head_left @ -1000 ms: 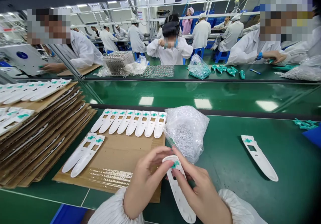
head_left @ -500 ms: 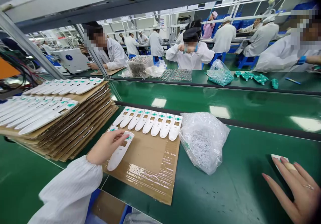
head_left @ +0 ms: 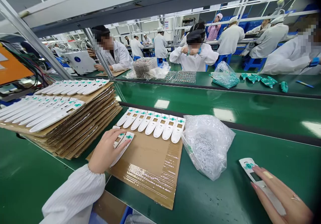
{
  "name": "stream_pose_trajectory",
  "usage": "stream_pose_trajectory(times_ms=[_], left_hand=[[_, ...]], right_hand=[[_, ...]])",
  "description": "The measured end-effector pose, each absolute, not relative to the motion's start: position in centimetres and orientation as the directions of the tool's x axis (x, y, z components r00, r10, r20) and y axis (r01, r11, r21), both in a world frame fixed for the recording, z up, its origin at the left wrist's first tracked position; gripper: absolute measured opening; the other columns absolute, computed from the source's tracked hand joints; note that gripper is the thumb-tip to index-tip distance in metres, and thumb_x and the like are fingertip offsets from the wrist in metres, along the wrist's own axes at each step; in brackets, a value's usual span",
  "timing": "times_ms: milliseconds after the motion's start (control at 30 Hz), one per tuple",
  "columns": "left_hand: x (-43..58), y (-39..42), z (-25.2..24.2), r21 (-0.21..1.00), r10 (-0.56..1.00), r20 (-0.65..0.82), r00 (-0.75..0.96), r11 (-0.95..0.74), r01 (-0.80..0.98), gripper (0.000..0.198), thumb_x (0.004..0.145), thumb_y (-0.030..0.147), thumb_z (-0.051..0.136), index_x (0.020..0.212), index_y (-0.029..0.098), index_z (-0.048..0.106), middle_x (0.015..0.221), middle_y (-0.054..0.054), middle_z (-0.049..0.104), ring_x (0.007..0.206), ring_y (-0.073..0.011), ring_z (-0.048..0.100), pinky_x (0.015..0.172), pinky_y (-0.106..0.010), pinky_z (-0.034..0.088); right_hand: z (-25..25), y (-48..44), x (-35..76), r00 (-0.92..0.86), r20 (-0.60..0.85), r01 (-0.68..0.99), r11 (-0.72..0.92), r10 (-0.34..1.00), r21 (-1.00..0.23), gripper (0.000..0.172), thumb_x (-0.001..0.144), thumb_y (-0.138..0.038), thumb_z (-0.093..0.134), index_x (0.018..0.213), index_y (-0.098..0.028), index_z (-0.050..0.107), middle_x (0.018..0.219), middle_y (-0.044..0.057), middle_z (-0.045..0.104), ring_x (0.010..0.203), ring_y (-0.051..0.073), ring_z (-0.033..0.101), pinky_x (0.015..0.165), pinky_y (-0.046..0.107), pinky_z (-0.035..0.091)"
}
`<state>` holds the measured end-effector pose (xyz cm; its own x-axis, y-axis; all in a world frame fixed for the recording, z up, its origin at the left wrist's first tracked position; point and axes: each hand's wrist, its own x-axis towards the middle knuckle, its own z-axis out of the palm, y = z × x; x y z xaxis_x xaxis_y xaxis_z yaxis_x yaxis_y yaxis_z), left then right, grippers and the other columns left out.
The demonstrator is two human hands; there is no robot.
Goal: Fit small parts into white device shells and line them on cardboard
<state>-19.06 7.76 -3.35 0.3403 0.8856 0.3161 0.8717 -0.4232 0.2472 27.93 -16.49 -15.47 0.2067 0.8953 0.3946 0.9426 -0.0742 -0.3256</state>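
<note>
My left hand [head_left: 106, 150] rests at the left side of a cardboard sheet [head_left: 147, 160], thumb and fingers closed on a long white plastic casing [head_left: 129, 136] with a small window and a green sticker. Another white casing [head_left: 117, 141] lies beside it, partly covered by my fingers. Along the sheet's far edge runs a row of several similar casings [head_left: 157, 125]. At the right, my right hand [head_left: 283, 190] grips a further white casing [head_left: 246, 163] between thumb and fingers, low over the green table. Its window and green sticker face up.
A clear plastic bag of small pale parts [head_left: 209, 150] stands right of the sheet. Stacked cardboard sheets [head_left: 85, 127] bearing more casings rise at the left. Beyond a green belt [head_left: 175, 98] lie a bag of green parts [head_left: 225, 75] and metal trays [head_left: 185, 76]; several co-workers sit there.
My right hand has moved left, bringing its casing more fully into view. The left hand's casing now lies closer alongside its neighbour on the sheet. The camera view has shifted slightly.
</note>
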Motion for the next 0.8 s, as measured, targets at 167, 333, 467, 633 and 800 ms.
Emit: stream_pose_trajectory(times_ms=[167, 333, 467, 633, 800], left_hand=[[-20.2, 6.2, -6.2, 0.191, 0.926, 0.174, 0.335, -0.365, 0.911, 0.075, 0.097, 0.066, 0.041, 0.154, 0.016, 0.040, 0.162, -0.019, 0.035, 0.152, -0.0402, 0.026, 0.119, -0.063, 0.031], [-17.0, 5.4, -5.8, 0.152, 0.866, 0.274, 0.419, -0.469, 0.870, 0.063, 0.105, 0.052, 0.033, 0.155, 0.015, 0.036, 0.164, -0.020, 0.030, 0.153, -0.0385, 0.024, 0.120, -0.063, 0.029], [-10.3, 4.6, -2.9, 0.208, 0.714, 0.427, 0.555, -0.675, 0.708, 0.048, 0.105, 0.040, 0.042, 0.152, 0.028, 0.038, 0.155, -0.011, 0.047, 0.145, -0.0310, 0.041, 0.118, -0.054, 0.037], [-1.7, 5.0, -1.2, 0.354, 0.601, 0.328, 0.729, -0.794, 0.494, 0.023, 0.103, 0.024, 0.050, 0.123, 0.022, 0.061, 0.118, -0.007, 0.070, 0.111, -0.0228, 0.065, 0.096, -0.037, 0.052], [4.9, 5.9, -3.7, 0.239, 0.472, 0.119, 0.874, -0.868, 0.436, 0.003, 0.091, 0.018, 0.068, 0.089, 0.018, 0.069, 0.095, -0.006, 0.070, 0.093, -0.0254, 0.066, 0.082, -0.037, 0.051]], right_hand=[[-16.0, -15.1, 28.5, 0.259, 0.341, 0.936, -0.147, 0.904, -0.320, 0.063, 0.101, -0.056, 0.041, 0.159, -0.032, 0.033, 0.149, 0.006, 0.057, 0.126, 0.037, 0.062, 0.094, 0.051, 0.058], [-14.6, -14.6, 27.0, 0.309, 0.341, 0.934, -0.215, 0.888, -0.286, 0.056, 0.102, -0.059, 0.034, 0.153, -0.037, 0.042, 0.142, 0.000, 0.064, 0.116, 0.029, 0.070, 0.065, 0.033, 0.064], [-13.2, -14.0, 26.0, 0.267, 0.398, 0.952, -0.177, 0.878, -0.249, 0.052, 0.104, -0.057, 0.034, 0.150, -0.035, 0.044, 0.146, 0.001, 0.061, 0.124, 0.027, 0.065, 0.066, 0.028, 0.065], [-12.7, -13.2, 25.8, 0.230, 0.439, 0.962, -0.134, 0.868, -0.237, 0.051, 0.104, -0.054, 0.040, 0.149, -0.030, 0.048, 0.145, 0.002, 0.061, 0.125, 0.025, 0.064, 0.073, 0.023, 0.065], [-13.0, -12.7, 26.0, 0.262, 0.416, 0.954, -0.168, 0.871, -0.249, 0.050, 0.103, -0.049, 0.043, 0.139, -0.021, 0.063, 0.139, 0.005, 0.064, 0.116, 0.027, 0.069, 0.075, 0.029, 0.066]])
